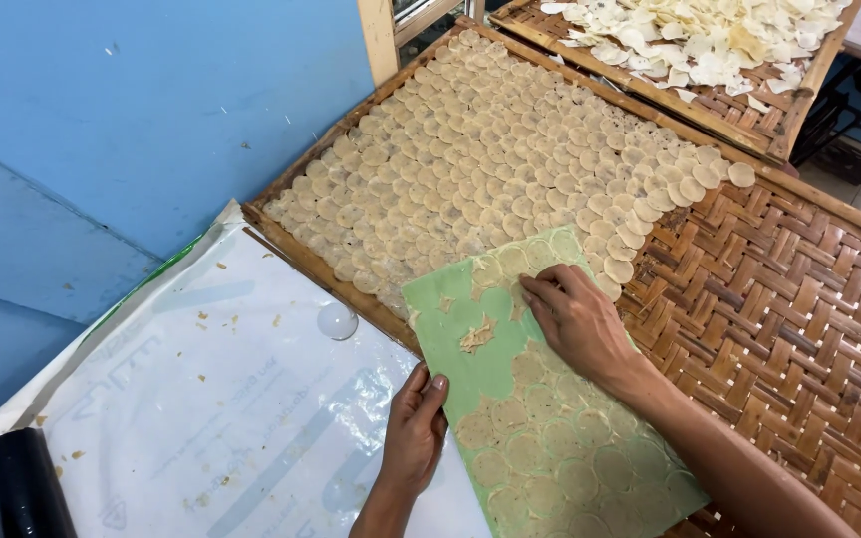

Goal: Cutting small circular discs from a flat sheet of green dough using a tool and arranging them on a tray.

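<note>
Landmark: green board (470, 364), lying tilted over the near edge of the big woven tray (799, 329).

Left hand (413, 438) at the board's near-left edge, fingers curled on the edge, thumb up against it. Grasping the board there.

Right hand (578, 317) flat on top of the board, upper half, fingers spread and pressed onto the thin dough discs (550, 448) stuck on it. Fingertips at a disc near the board's top. Not clenched; can't tell if it's pinching one.

Board surface: near half covered with pale round discs, touching and overlapping. Upper left is bare green with a small crumpled dough scrap (477, 335) in the middle of the bare patch.

Left of the board: clear plastic sheet (201, 418) with crumbs on it. A small clear dome-shaped object (337, 320) sits on it, just beside the board's top-left corner. A black roll (24, 483) is well to the left, at the near corner.

Beyond the board: woven tray holds rows of dried discs (490, 149) laid overlapping like scales, filling its left part. The rows reach right up to the board's top edge. Right of the board the weave is bare.

Further back: a second woven tray (769, 125) piled with loose white chips (710, 40).

Far left of the board: blue wall (151, 100).
</note>
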